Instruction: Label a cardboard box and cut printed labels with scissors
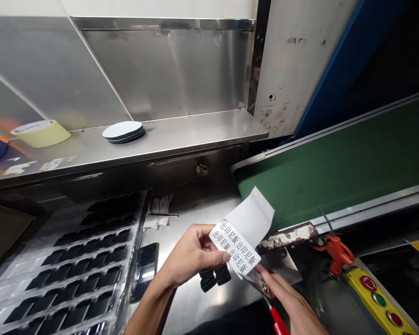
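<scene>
Head cam: left hand (200,258) pinches printed label sheet (235,246) over steel bench (192,309), near green conveyor belt (335,167). Right hand (286,298) grips red-handled scissors (278,321) — blades at sheet's lower edge. Clear plastic tray (138,232), lower left — rows of black parts (111,278) in it.

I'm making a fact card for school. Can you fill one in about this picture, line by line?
Left hand: holding a white label strip with black printing
Right hand: holding red-handled scissors at the strip's edge
Left side: rows of black pieces
Shelf: pale yellow roll, round white-topped stack
Right side: green conveyor belt, yellow button box
</scene>
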### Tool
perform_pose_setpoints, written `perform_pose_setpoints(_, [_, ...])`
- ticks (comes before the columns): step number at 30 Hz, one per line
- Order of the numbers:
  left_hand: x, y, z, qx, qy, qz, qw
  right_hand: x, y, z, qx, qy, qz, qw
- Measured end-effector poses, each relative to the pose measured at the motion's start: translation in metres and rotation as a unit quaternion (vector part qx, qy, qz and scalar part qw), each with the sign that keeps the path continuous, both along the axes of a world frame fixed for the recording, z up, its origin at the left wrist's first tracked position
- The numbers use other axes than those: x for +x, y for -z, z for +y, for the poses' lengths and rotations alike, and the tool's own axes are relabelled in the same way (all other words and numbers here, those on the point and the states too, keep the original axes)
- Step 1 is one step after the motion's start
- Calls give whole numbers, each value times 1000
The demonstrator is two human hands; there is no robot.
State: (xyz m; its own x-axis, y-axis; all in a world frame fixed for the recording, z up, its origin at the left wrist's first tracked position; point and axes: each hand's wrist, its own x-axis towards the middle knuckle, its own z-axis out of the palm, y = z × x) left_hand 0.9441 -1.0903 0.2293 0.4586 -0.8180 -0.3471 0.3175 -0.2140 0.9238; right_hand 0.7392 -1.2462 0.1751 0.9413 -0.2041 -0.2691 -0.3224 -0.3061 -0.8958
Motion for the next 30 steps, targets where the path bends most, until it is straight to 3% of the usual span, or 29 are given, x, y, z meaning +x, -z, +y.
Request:
perform_pose_setpoints(8, [-4,-18,2,35,16,-73,997,3,-20,5,-67,20,-11,998])
perform_pose_setpoints(12, [-5,-21,1,53,19,-114,992,2,-28,5,-65,34,-8,997])
perform_pose_setpoints(21, [-5,-17,-2,59,22,-84,994,17,-44,5,-44,24,-10,999])
perform_pose_setpoints(30, [-4,-17,2,65,18,-94,993,18,-45,5,-2,57,-23,998])
